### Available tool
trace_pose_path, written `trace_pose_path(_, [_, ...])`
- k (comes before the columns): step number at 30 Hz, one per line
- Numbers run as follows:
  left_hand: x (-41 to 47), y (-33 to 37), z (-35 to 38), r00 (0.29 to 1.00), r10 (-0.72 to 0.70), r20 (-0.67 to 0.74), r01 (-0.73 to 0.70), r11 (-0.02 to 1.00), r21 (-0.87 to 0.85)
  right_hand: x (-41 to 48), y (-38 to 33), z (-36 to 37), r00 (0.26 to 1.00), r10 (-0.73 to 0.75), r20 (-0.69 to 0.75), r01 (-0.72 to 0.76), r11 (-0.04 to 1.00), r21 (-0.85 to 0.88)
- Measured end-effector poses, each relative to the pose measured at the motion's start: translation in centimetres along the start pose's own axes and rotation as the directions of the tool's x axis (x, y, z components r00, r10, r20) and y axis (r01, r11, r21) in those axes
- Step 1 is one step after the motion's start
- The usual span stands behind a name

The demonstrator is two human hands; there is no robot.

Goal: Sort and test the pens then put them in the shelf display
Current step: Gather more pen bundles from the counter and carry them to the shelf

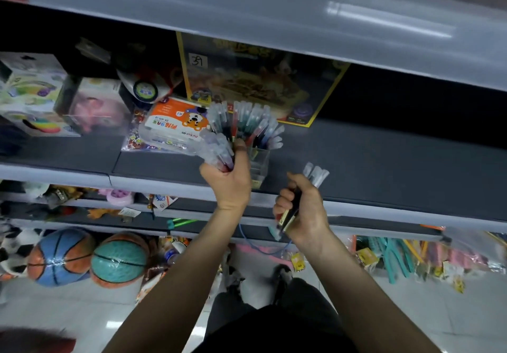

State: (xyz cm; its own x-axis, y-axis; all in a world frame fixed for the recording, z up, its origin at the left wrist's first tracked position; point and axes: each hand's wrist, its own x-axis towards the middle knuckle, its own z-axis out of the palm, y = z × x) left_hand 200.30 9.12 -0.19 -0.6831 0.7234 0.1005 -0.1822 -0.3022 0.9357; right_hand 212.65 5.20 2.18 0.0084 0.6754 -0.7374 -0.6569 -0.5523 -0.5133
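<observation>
Clear-capped pens (219, 149) sit bunched in my left grip (227, 185) beside the plastic holder (259, 160) on the shelf (384, 166), my right grip (301, 210) clasps a few more pens (315, 174), so I reckon I'm mid-sort and slotting them in upright comes next.

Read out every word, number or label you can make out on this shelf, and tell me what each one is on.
"39": handwritten on a white sticker on the yellow-bordered box.
"ZUIXUA": printed upside down on the orange and white pack.
"ZX": the start of a code on the same pack; the rest is blurred.
Too blurred to read: the pack's coloured characters, the box's title, and any print on the pens.
</observation>
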Motion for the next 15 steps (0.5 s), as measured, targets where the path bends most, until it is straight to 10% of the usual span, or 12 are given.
trace_pose_path(5, [1.1, -1.6, 1.6, 0.974, 0.212, 0.076, -0.223, 0.953, 0.206, 0.6, 1.2, -3.1, 0.997, -0.017, -0.08, 0.013, 0.999, -0.041])
trace_pose_path(15, [2.2, -3.7, 1.6, 0.956, 0.184, 0.229, -0.261, 0.888, 0.378, 2.3, 0.3, -0.1, 0.997, -0.053, -0.052, 0.059, 0.992, 0.111])
